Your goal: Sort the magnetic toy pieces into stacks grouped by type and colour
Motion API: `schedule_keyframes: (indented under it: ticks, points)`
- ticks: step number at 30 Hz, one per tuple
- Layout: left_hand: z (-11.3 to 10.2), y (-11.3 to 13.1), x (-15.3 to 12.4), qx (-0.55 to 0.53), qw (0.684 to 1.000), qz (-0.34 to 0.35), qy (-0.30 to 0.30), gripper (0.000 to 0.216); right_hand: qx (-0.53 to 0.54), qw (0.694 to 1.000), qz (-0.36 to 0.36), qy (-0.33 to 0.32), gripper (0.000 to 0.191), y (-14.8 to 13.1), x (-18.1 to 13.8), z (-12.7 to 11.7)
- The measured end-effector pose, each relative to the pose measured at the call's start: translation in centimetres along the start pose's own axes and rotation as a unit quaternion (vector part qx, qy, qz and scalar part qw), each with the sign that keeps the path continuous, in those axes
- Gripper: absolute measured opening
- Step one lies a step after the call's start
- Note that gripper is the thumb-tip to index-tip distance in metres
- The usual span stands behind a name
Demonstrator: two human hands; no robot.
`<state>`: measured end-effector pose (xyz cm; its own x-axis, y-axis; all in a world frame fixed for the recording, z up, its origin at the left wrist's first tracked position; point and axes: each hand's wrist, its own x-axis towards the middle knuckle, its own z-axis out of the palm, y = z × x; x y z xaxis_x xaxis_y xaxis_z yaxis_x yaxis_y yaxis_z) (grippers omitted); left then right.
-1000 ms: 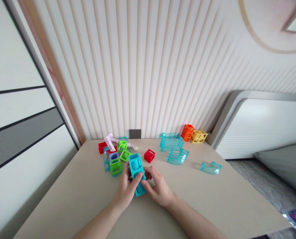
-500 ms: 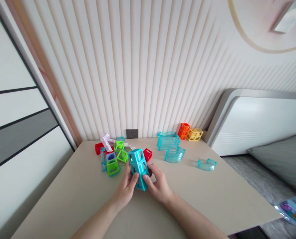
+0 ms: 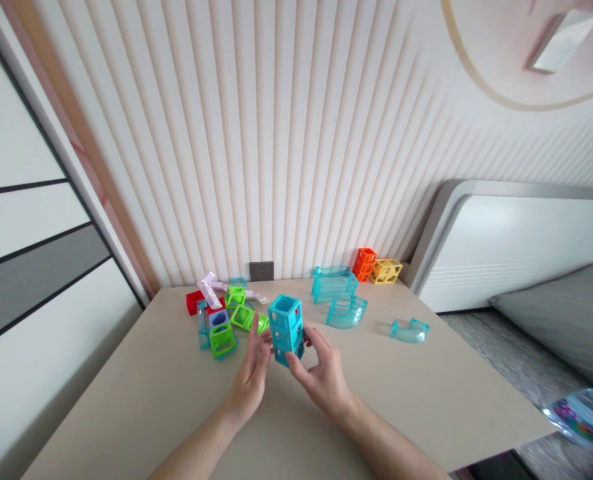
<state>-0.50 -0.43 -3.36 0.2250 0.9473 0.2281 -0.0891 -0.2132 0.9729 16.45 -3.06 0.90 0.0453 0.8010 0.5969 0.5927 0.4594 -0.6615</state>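
Note:
A blue stack of open-sided cube blocks (image 3: 286, 327) stands almost upright in front of me, its open top facing up. My right hand (image 3: 325, 380) grips its lower part, with the thumb on the near face and the fingers at the right side. Just left of the stack is my left hand (image 3: 250, 379), its fingers stretched upward and held apart from the thumb. Whether a left fingertip touches the stack I cannot tell. Green cube blocks (image 3: 241, 317) lie right behind the left hand.
Left on the table (image 3: 156, 400) are a red block (image 3: 194, 302), a purple block (image 3: 219, 318) and lilac pieces (image 3: 209, 291). Clear teal track pieces (image 3: 334, 289), a curved one (image 3: 410, 331), an orange stack (image 3: 364, 265) and yellow blocks (image 3: 386, 270) are on the right.
The blue stack has turned from tilted to nearly upright. My left hand has let go of it and its fingers have straightened. The red block behind the stack is hidden now.

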Motion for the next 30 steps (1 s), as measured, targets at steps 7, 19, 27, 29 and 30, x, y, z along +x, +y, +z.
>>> schedule_keyframes:
  ticks: [7,19,27,29,30]
  points:
    - [0.1,1.2,-0.5,0.064,0.993,-0.043,-0.091,0.049,-0.124,0.956,0.118,0.239,0.044,6.9,7.8,-10.5]
    - [0.4,1.4,-0.3,0.06,0.985,-0.065,-0.145,0.051,-0.347,0.883,0.313,0.046,0.04,18.3,9.9,-15.7]
    - [0.4,1.3,-0.4,0.065,0.983,-0.065,-0.157,0.052,-0.37,0.865,0.338,-0.004,0.044,19.4,10.1,-14.5]
    - [0.4,1.3,-0.4,0.068,0.982,-0.07,-0.161,0.052,-0.375,0.862,0.341,-0.012,0.045,19.5,10.0,-14.3]
    - [0.4,1.3,-0.4,0.069,0.981,-0.073,-0.163,0.053,-0.377,0.86,0.343,-0.015,0.045,19.6,10.0,-14.3]
